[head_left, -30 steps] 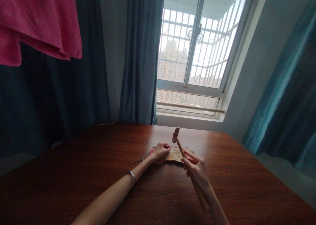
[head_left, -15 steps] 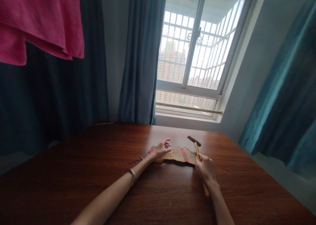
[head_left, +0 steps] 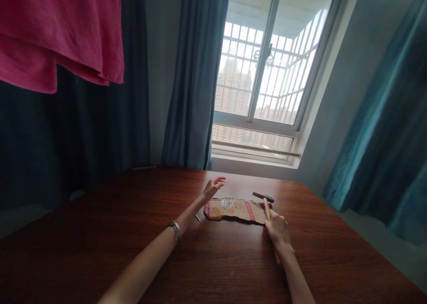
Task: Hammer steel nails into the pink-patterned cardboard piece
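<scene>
L hand (head_left: 213,187) now lifted off nails (head_left: 227,201), fingers loose, nothing seen held; nails stand unaided on cardboard (head_left: 238,213), on table (head_left: 213,259), so fingers clear. R hand (head_left: 278,226) wrapped round hammer (head_left: 267,205) hdl., nr cardboard's R end.

We record cardboard (head_left: 238,212) on the table (head_left: 233,259), between the left hand (head_left: 214,186) and right hand (head_left: 278,228); nails (head_left: 228,201) upright on it; hammer (head_left: 266,205) in the right, its head beyond.
</scene>
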Tool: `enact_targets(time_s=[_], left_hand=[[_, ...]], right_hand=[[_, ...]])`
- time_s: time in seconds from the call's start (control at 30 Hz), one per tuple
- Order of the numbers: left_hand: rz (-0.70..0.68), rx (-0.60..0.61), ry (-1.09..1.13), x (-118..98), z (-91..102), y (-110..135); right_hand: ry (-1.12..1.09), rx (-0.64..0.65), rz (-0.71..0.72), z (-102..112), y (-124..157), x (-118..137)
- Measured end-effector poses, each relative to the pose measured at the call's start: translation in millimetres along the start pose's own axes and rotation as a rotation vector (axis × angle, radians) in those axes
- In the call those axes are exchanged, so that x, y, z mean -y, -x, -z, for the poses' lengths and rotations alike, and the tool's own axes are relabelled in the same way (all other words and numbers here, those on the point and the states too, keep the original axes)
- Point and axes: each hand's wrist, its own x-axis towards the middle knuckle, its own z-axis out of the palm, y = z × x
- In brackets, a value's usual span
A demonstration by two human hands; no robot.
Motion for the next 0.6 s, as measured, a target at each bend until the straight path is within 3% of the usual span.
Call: enact_targets(time_s=[0.2, 0.3, 0.37, 0.5, 0.6], left_hand=[[0.039, -0.097, -0.021, -12.7, 22.3, -4.0], [0.140, -0.064, -0.088, -15.1, 37.8, -8.3], [0.224, 0.026, -0.198, -16.0, 50.6, -9.9], [0.375, 0.321, -0.473, -18.5, 76.4, -3.7], [0.592, 0.516, -0.667, -22.1, 88.7, 9.1]], right_hand=[[0.046, -0.010, 0.012, -8.4, 2.0, 2.0], [0.077, 0.003, -0.003, -11.0, 3.4, 3.3], [0.103, 0.007, -0.020, -11.5, 3.9, 3.7], [0.114, 0.019, -0.042, -10.5, 3.5, 3.2], [0.097, 0.029, -0.040, -10.5, 2.3, 2.4]])
